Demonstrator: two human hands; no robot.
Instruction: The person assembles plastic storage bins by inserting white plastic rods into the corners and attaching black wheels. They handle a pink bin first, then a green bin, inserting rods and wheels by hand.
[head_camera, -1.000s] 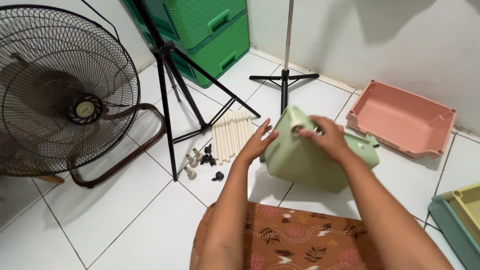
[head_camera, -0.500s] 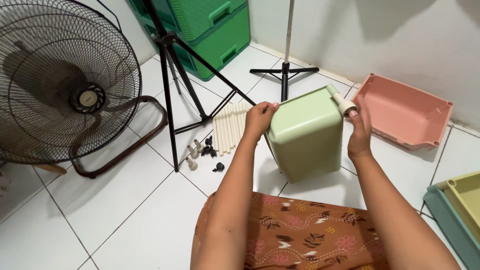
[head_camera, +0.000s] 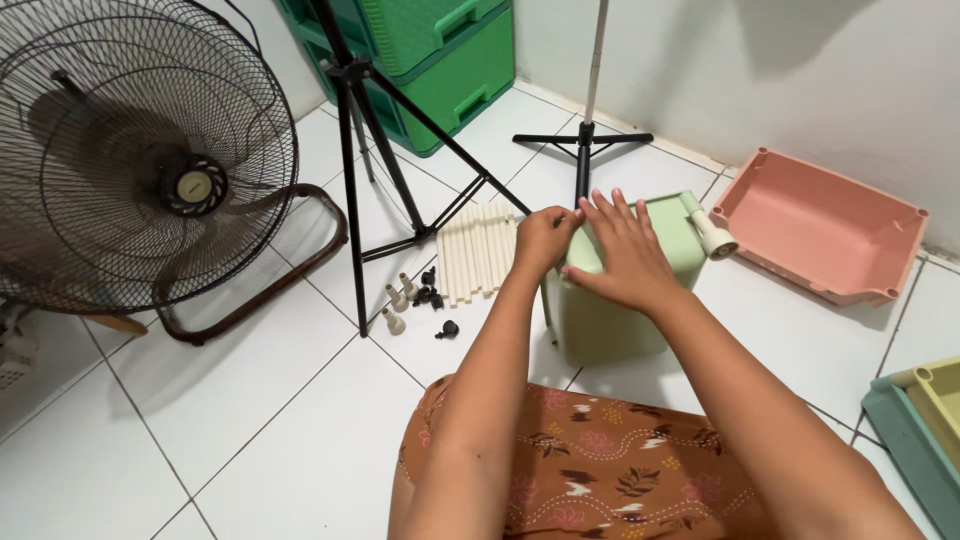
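Observation:
A light green plastic tray (head_camera: 610, 320) stands on its edge on the white tiled floor in front of me. A cream plastic foot (head_camera: 712, 234) sticks out of its upper right corner. My left hand (head_camera: 545, 240) grips the tray's upper left edge. My right hand (head_camera: 625, 255) lies flat on the tray's upturned face, fingers spread. To the left of the tray lie a row of cream plastic tubes (head_camera: 480, 250), more loose cream feet (head_camera: 395, 305) and small black caster wheels (head_camera: 432, 297).
A pink tray (head_camera: 830, 225) lies by the wall at right. Stacked teal and yellow trays (head_camera: 915, 415) sit at the right edge. A black floor fan (head_camera: 150, 150), a black tripod (head_camera: 370, 130), a second stand (head_camera: 585, 140) and green drawers (head_camera: 440, 50) stand behind.
My right hand left the cream foot at the tray's corner and came to rest flat on the tray's face. The tray settled lower onto the floor.

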